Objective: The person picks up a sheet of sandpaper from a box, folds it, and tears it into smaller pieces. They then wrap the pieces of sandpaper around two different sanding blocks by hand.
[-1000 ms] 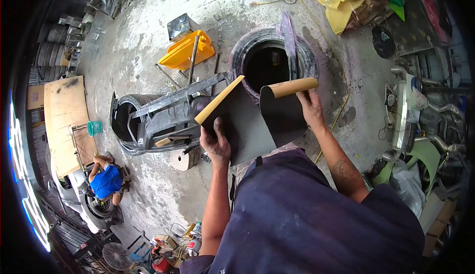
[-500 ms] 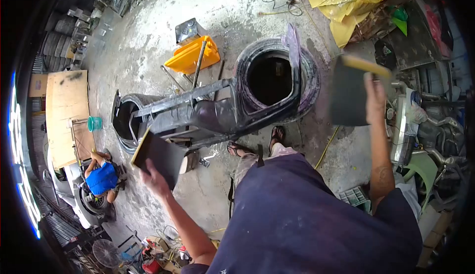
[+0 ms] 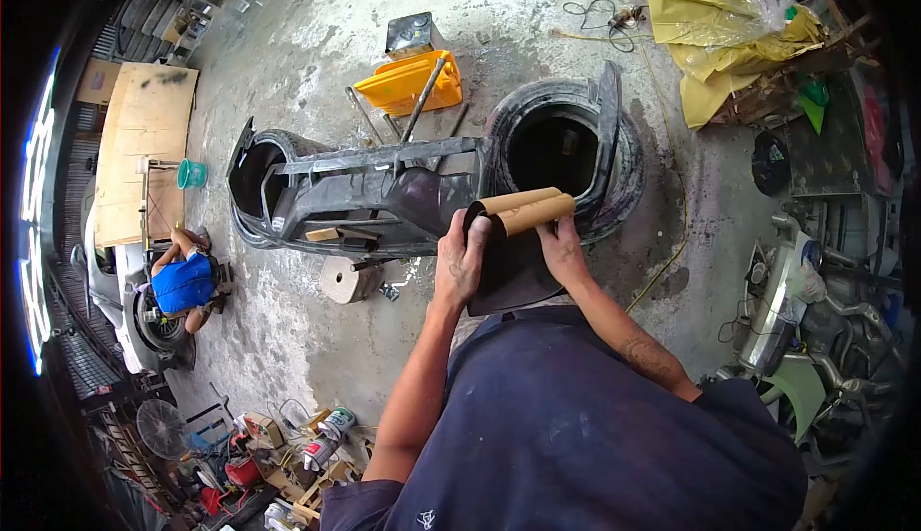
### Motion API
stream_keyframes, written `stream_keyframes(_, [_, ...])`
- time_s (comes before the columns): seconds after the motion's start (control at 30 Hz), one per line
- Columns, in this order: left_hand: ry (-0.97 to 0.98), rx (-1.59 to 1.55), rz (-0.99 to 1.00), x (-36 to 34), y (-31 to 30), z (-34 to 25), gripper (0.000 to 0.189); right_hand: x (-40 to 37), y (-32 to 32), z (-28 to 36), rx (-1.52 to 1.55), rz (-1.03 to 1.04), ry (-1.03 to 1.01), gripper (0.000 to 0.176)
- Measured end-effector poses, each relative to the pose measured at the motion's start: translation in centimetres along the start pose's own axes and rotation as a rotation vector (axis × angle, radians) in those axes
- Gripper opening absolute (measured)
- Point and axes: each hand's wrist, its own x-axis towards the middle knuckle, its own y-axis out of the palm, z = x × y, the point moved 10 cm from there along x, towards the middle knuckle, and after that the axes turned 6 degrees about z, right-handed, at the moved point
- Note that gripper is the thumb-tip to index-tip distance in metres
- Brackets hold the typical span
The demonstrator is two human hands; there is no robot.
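In the head view, my left grip (image 3: 462,258) and my right grip (image 3: 563,246) are pinching curled dark sheets (image 3: 518,277) with brown backs, which are hanging before my shirt (image 3: 614,416) and hiding part of the black bumper (image 3: 422,195). The bumper is resting on tyres (image 3: 518,117); beyond it, a yellow container (image 3: 413,82) is sitting beside a battery (image 3: 413,36). Leftward, a person (image 3: 184,284) in blue is crouching near a teal bucket (image 3: 192,175).
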Motion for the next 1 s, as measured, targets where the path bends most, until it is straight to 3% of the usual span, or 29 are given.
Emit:
stream_keyframes(0.1, [0.036,0.027,0.146,0.1,1.4,0.1,0.029,-0.4,1.6,-1.3,-0.081,0.055,-0.138,0.053])
stream_keyframes(0.17, [0.022,-0.054,0.134,0.4,1.0,1.6,0.024,-0.3,2.4,-1.1,0.191,0.223,-0.021,0.063])
stream_keyframes(0.2, [0.04,-0.075,0.14,0.4,0.8,2.2,0.023,-0.7,2.0,0.8,0.303,0.314,0.146,0.071])
stream_keyframes(0.23, [0.053,-0.097,0.147,0.3,0.5,2.5,0.023,-0.4,1.3,1.6,0.304,0.315,0.146,0.071])
stream_keyframes(0.3, [0.024,-0.104,0.188,0.2,0.6,2.2,0.025,0.0,-0.1,5.1,0.426,0.361,-0.089,0.078])
stream_keyframes(0.37, [-0.035,-0.294,0.272,-0.1,1.9,2.5,0.027,0.3,-0.8,6.6,0.423,0.333,-0.124,0.072])
stream_keyframes(0.43, [-0.067,-0.308,0.306,-0.3,2.4,2.1,0.032,0.6,-0.8,7.4,0.443,0.333,-0.232,0.049])
stream_keyframes(0.47, [-0.113,-0.432,0.33,-0.5,2.7,2.0,0.036,1.1,-1.1,6.8,0.362,0.287,-0.228,0.023])
stream_keyframes(0.53, [-0.21,-0.688,0.415,-1.4,3.4,2.5,0.052,1.6,-1.5,6.3,0.367,0.213,-0.191,0.018])
stream_keyframes(0.6, [-0.272,-0.609,0.497,-2.3,2.7,3.8,0.057,2.1,-2.7,6.4,0.311,0.077,-0.212,0.011])
stream_keyframes(0.7, [-0.327,-0.534,0.589,-3.8,3.5,5.2,0.071,2.4,-2.7,5.3,0.178,0.06,-0.142,0.014])
stream_keyframes(0.77, [-0.06,-0.494,0.265,-2.4,0.3,2.8,0.078,2.4,-2.2,5.0,0.173,0.103,-0.152,0.015])
stream_keyframes(0.83, [0.184,0.057,0.092,-1.2,-2.9,-0.9,0.077,2.3,-0.8,5.8,0.128,0.241,-0.131,0.012])
stream_keyframes(0.9, [0.386,0.298,0.17,-0.8,-2.5,-4.6,0.067,2.6,-0.1,5.4,0.096,0.282,-0.154,0.01])
stream_keyframes(1.0, [0.479,0.399,0.213,-0.2,-1.8,-7.6,0.052,2.9,1.3,5.6,0.202,0.393,-0.073,0.013])
